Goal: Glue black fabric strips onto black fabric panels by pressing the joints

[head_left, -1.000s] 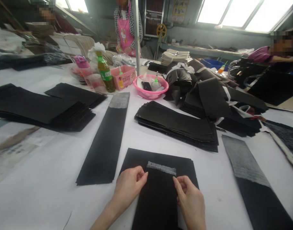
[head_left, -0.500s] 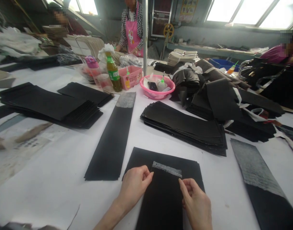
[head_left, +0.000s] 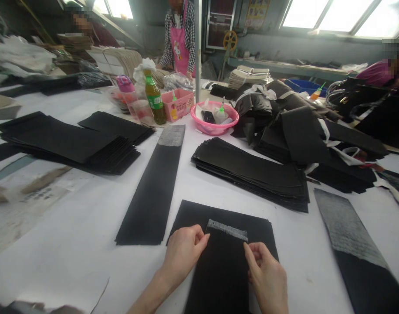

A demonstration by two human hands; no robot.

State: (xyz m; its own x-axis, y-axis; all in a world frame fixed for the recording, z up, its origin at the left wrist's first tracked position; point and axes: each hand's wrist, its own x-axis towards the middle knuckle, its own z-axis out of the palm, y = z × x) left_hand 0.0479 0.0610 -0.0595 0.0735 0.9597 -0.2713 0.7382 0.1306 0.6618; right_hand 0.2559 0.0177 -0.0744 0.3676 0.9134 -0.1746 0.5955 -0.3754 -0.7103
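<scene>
A narrow black strip (head_left: 224,270) lies lengthwise before me, over a wider black panel (head_left: 225,210). Across the strip's far end runs a greyish, glue-like band (head_left: 227,229). My left hand (head_left: 185,249) pinches the strip's left edge just below that band, thumb and forefinger together. On the opposite edge my right hand (head_left: 267,272) pinches it the same way, its other fingers curled. Left of the panel rests a long black strip pile (head_left: 150,192) with a grey far end. Another strip with a grey-coated half (head_left: 351,229) is at the right.
Black panel stacks lie at the left (head_left: 69,141) and beyond my hands (head_left: 251,172). Farther back stand a pink basin (head_left: 214,127), a green-labelled bottle (head_left: 154,100) and a pink box (head_left: 180,107). A metal post (head_left: 197,52) rises behind. A person in a pink apron (head_left: 180,50) works across the table.
Both my hands keep their pinch on the black strip, almost motionless. Across the table, the aproned person's arm has shifted slightly.
</scene>
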